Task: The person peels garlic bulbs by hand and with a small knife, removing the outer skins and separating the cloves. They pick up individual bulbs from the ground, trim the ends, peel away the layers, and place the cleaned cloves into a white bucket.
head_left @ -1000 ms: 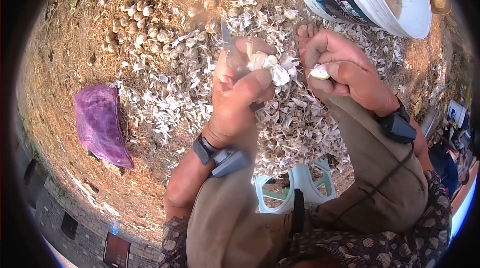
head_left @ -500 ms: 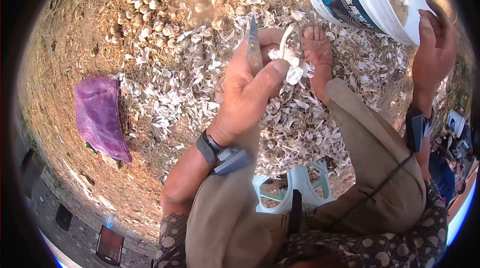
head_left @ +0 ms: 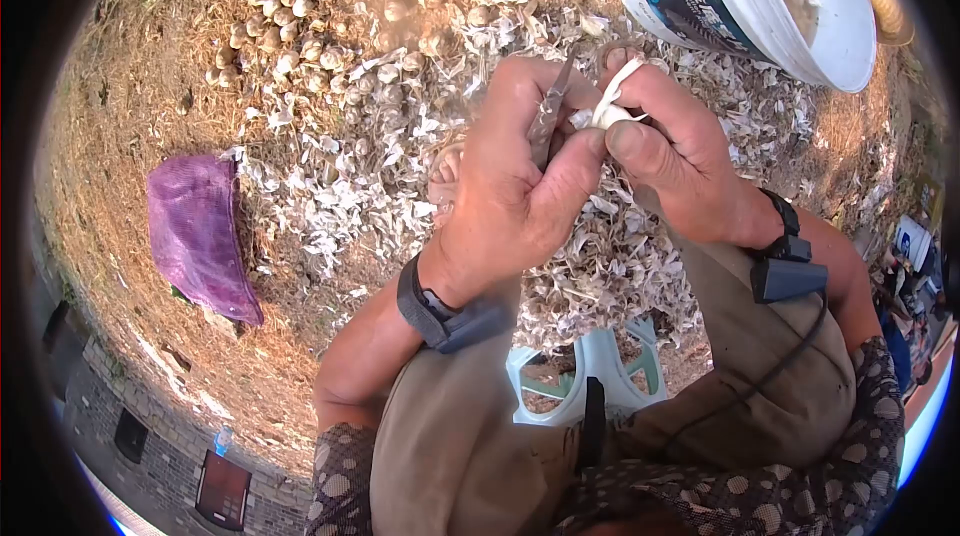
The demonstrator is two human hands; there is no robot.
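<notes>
Gripping a small knife [head_left: 548,118] in a clenched left hand [head_left: 515,191], a person works at a garlic clove [head_left: 608,116] pinched between the thumb and fingers of the right hand [head_left: 680,161], a strip of white skin curling up from it. The two hands meet thumb to thumb above the lap, with the blade pointing up and away, just beside the clove and close to the right fingertips. Beneath them spreads a thick heap of papery peelings [head_left: 380,166], with bare toes [head_left: 447,174] showing among the husks. Beyond it, unpeeled garlic bulbs [head_left: 290,46] lie scattered over dry ground. A white bucket [head_left: 700,6] holding peeled cloves stands at the upper right, well apart from a purple mesh bag [head_left: 195,236] lying to the left. A pale green stool [head_left: 590,376] shows between the legs. The risk, by the look of it, lies in the crowding. With the edge so near both thumbs, a slip on the slick skin could nick a finger. A clove let go would drop into the husks, where it would be hard to pick out.
</notes>
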